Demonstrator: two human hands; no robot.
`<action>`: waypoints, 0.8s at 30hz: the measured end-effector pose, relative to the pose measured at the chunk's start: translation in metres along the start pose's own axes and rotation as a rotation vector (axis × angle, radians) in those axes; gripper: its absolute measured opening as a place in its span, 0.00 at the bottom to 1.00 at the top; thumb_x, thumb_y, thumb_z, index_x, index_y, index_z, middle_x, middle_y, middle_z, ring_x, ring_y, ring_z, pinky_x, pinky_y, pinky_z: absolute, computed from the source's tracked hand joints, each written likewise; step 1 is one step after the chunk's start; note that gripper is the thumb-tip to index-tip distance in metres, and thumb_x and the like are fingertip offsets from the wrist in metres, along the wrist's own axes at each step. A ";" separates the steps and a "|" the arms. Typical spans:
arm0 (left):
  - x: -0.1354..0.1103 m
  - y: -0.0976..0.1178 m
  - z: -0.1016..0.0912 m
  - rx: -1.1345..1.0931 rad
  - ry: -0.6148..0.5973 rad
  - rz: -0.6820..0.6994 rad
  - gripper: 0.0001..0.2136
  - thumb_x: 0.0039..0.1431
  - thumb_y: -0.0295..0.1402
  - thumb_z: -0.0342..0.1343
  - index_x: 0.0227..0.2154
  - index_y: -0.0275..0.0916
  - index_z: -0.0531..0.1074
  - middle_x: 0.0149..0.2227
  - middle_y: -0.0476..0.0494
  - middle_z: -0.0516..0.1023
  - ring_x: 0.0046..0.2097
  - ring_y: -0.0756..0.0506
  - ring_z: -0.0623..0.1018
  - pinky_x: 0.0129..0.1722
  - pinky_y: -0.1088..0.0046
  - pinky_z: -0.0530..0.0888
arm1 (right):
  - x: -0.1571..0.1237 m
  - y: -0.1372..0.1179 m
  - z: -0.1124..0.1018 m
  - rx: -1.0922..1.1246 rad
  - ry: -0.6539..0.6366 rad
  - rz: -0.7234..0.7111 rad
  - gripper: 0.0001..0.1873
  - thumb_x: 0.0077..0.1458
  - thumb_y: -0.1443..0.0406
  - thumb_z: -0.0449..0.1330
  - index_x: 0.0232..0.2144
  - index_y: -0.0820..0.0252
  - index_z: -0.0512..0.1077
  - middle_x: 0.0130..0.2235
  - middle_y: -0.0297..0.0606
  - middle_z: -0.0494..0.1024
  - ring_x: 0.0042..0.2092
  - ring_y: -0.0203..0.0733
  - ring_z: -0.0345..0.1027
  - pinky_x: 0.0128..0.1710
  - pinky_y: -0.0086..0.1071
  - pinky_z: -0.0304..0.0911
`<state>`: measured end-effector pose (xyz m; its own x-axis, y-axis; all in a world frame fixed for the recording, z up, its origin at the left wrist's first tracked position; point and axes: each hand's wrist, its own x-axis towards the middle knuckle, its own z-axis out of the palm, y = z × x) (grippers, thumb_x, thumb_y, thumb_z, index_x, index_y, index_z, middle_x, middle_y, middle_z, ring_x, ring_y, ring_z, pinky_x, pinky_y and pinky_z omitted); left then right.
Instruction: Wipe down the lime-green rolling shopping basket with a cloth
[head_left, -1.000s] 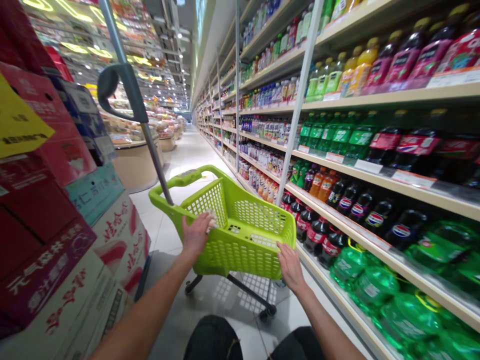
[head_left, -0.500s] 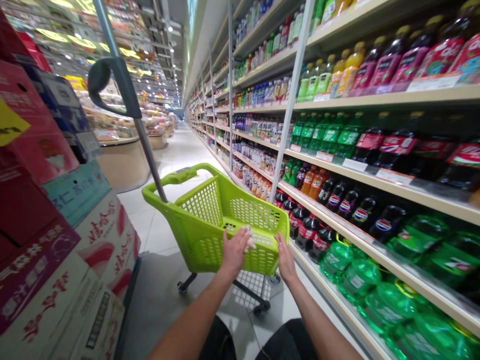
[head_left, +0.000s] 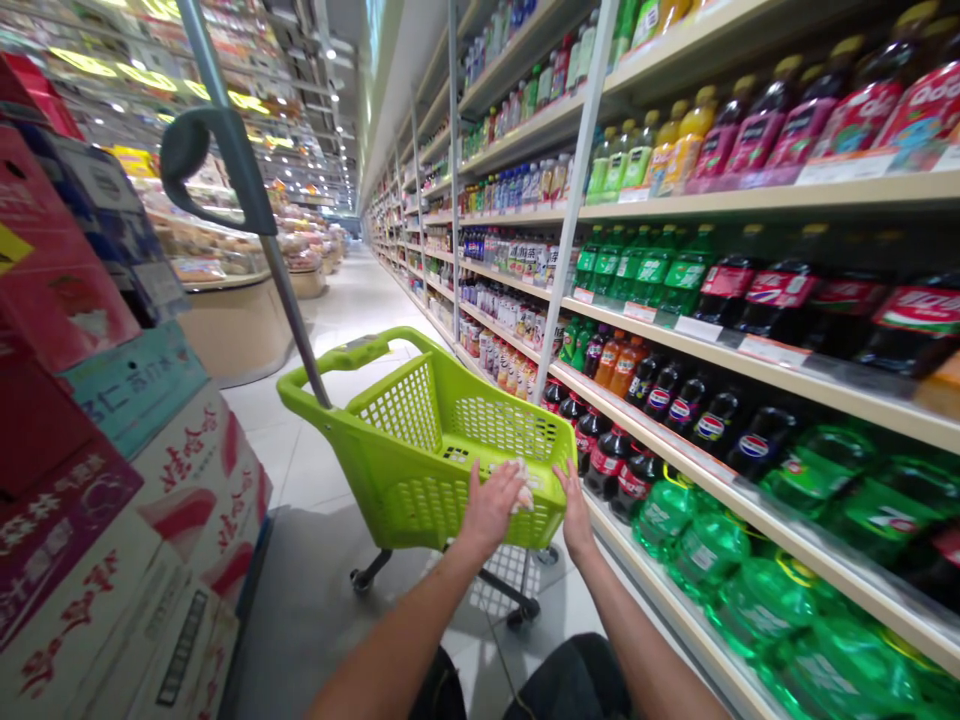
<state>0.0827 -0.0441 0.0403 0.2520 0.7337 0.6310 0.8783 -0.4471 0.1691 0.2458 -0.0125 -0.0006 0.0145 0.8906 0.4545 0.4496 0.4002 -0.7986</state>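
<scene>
A lime-green plastic shopping cart [head_left: 420,440] stands in the aisle in front of me, empty as far as I can see. My left hand [head_left: 491,505] presses a small white cloth [head_left: 523,492] against the cart's near rim. My right hand [head_left: 576,510] grips the same rim at its right corner, fingers curled over the edge. A grey pole handle [head_left: 289,300] rises from the cart's far left side.
Shelves of bottled drinks [head_left: 712,290] run along the right. Green bottles [head_left: 750,580] fill the lowest shelf near my right arm. Stacked red and white cartons [head_left: 112,470] stand at the left. The tiled aisle floor [head_left: 360,300] stretches ahead, with round display stands [head_left: 240,310] beyond.
My left hand has slid with the cloth along the rim from the cart's left side to beside my right hand. The right hand stayed on the rim.
</scene>
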 end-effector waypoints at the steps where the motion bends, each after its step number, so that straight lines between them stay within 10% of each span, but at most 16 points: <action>1: 0.000 0.012 0.009 -0.015 -0.029 0.064 0.11 0.58 0.30 0.44 0.42 0.45 0.68 0.50 0.47 0.70 0.53 0.47 0.67 0.59 0.50 0.44 | 0.000 -0.001 0.000 0.057 -0.005 0.050 0.29 0.60 0.56 0.31 0.60 0.62 0.43 0.53 0.44 0.66 0.55 0.39 0.57 0.51 0.37 0.57; 5: 0.004 0.042 0.030 -0.023 -0.098 0.228 0.11 0.58 0.32 0.44 0.42 0.44 0.67 0.50 0.47 0.71 0.54 0.48 0.66 0.59 0.52 0.42 | -0.001 -0.005 -0.006 0.156 -0.050 0.138 0.30 0.59 0.54 0.31 0.60 0.62 0.43 0.52 0.45 0.66 0.51 0.39 0.63 0.48 0.36 0.60; 13: 0.001 -0.041 -0.031 0.108 0.040 -0.163 0.13 0.58 0.28 0.42 0.41 0.45 0.69 0.50 0.47 0.71 0.51 0.45 0.70 0.58 0.49 0.43 | -0.008 -0.016 -0.005 -0.263 -0.124 0.014 0.28 0.58 0.53 0.37 0.49 0.60 0.65 0.51 0.42 0.68 0.55 0.48 0.55 0.56 0.49 0.42; 20: -0.009 -0.018 -0.008 0.116 0.053 0.124 0.11 0.57 0.30 0.46 0.40 0.46 0.69 0.48 0.48 0.72 0.52 0.48 0.68 0.60 0.54 0.41 | -0.013 -0.030 0.009 -0.430 -0.099 -0.081 0.26 0.59 0.58 0.35 0.49 0.62 0.65 0.49 0.44 0.70 0.54 0.47 0.57 0.55 0.51 0.38; 24: -0.005 -0.052 -0.039 0.187 0.040 -0.055 0.13 0.57 0.28 0.44 0.41 0.46 0.69 0.49 0.48 0.71 0.51 0.47 0.69 0.59 0.53 0.43 | -0.011 -0.027 -0.002 -0.515 -0.112 -0.083 0.24 0.59 0.60 0.37 0.48 0.61 0.66 0.48 0.43 0.71 0.53 0.46 0.59 0.54 0.51 0.41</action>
<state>0.0200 -0.0444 0.0577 0.1886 0.7320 0.6547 0.9513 -0.3016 0.0632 0.2353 -0.0334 0.0163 -0.1227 0.8894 0.4403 0.8258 0.3376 -0.4518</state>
